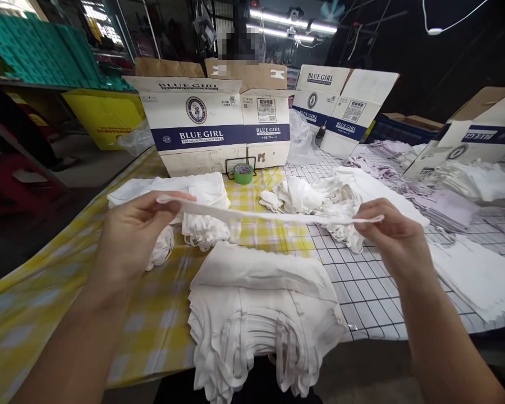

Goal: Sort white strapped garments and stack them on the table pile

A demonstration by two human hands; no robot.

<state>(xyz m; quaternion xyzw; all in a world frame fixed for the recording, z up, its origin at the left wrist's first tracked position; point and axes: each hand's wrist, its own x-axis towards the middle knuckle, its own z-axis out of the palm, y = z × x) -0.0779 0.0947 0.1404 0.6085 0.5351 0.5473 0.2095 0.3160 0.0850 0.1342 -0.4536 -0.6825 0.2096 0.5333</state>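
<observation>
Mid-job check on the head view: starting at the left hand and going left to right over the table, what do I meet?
Left hand pinching one end of the white cloth → green tape roll → right hand pinching the other end → flat stack of white fabric.

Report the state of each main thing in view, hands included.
White cloth, stretched nearly straight
Left hand, pinching one cloth end
Right hand, pinching the other end
Front garment stack, layered, straps hanging
Green tape roll, lying flat
Carton behind tape, flaps open
Tube lights, lit
</observation>
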